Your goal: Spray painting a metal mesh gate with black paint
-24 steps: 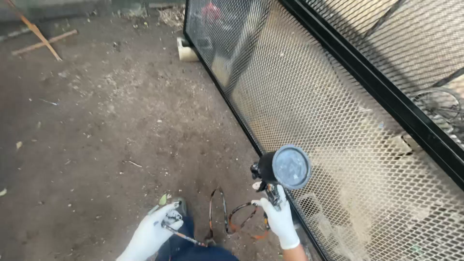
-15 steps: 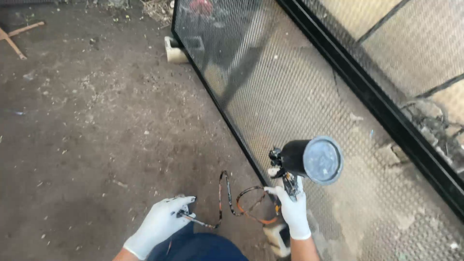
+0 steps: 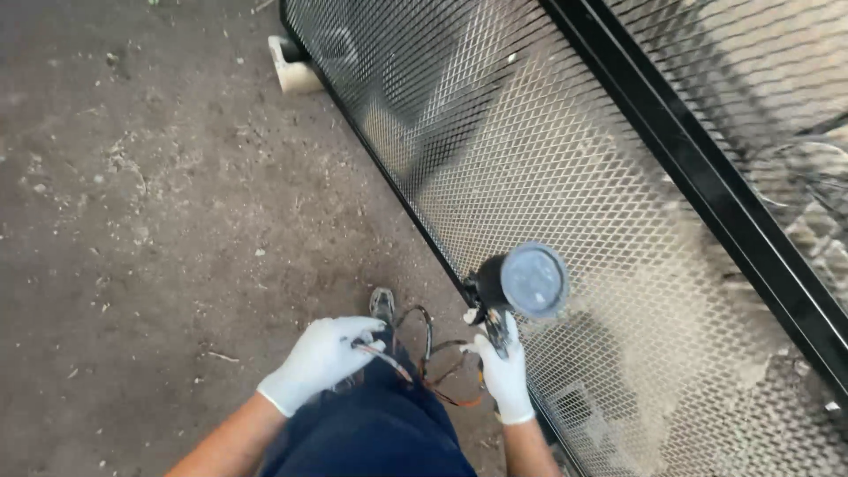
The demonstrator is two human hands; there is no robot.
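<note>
My right hand [image 3: 505, 375], in a white glove, grips a spray gun [image 3: 511, 291] with a round black cup whose grey lid faces the camera. The gun is held close to the bottom bar of a black-framed metal mesh panel [image 3: 548, 159] that leans to my right. My left hand [image 3: 322, 358], also in a white glove, holds a thin hose [image 3: 389, 358] in front of my dark blue trouser leg [image 3: 380, 433]. The hose loops on the ground between my hands [image 3: 442, 371].
A bare dirt floor [image 3: 159, 221] with small stones lies to the left. A white block [image 3: 296, 71] props the far corner of the mesh panel. My shoe [image 3: 382, 305] shows just above my left hand. Coiled wire [image 3: 817, 177] lies behind the mesh at right.
The view has tilted down and drawn nearer to the panel. My right hand has kept the spray gun by the bottom bar. My left hand has closed more tightly on the hose.
</note>
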